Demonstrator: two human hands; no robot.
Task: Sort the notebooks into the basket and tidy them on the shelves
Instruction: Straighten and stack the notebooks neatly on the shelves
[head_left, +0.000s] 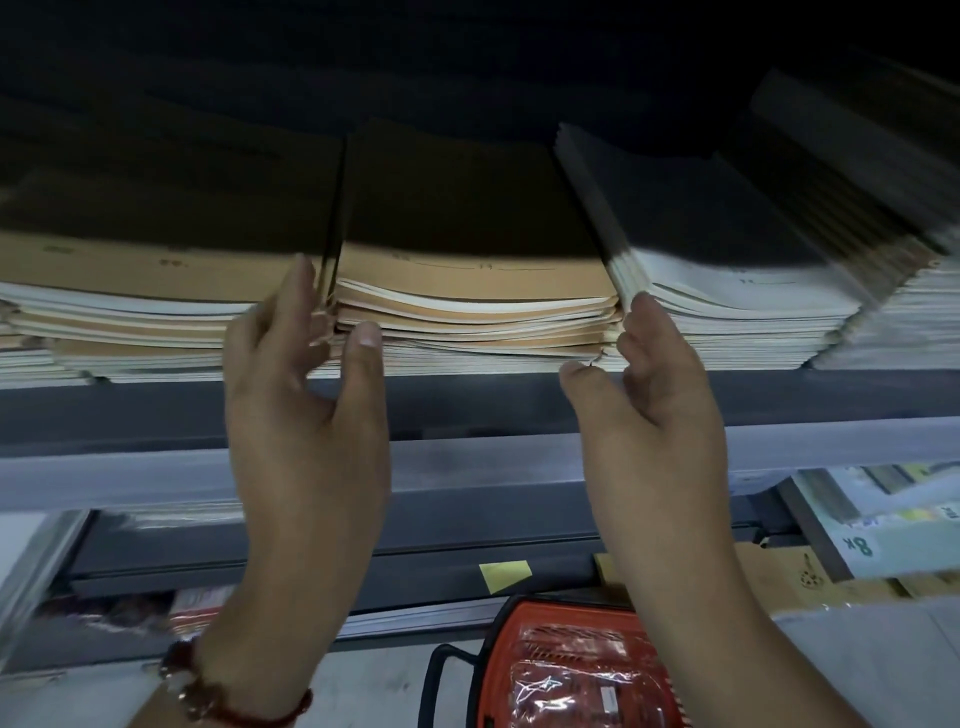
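A: What holds things here?

B: A red basket (519, 644) at the bottom, below the shelves, with a black handle. Clear-wrapped packs (571, 675) lie in it; I cannot read their print.

A: And the notebooks?

B: Stacked flat along the front edge of the grey shelf (467, 400). The middle stack of tan-covered notebooks (467, 306) sits between a tan stack (130, 312) on the left and a white-covered stack (727, 312) on the right.

A: The hands?

B: The left hand (306, 415) has straight fingers against the middle stack's left side, thumb on its front edge. The right hand (654, 410) presses loosely curled fingers at its right front corner. Neither grip closes round anything.

A: Any writing?

B: "8K" on a pale label (857, 545) at the lower right. A blank yellow tag (505, 574) sits on the lower shelf's edge.
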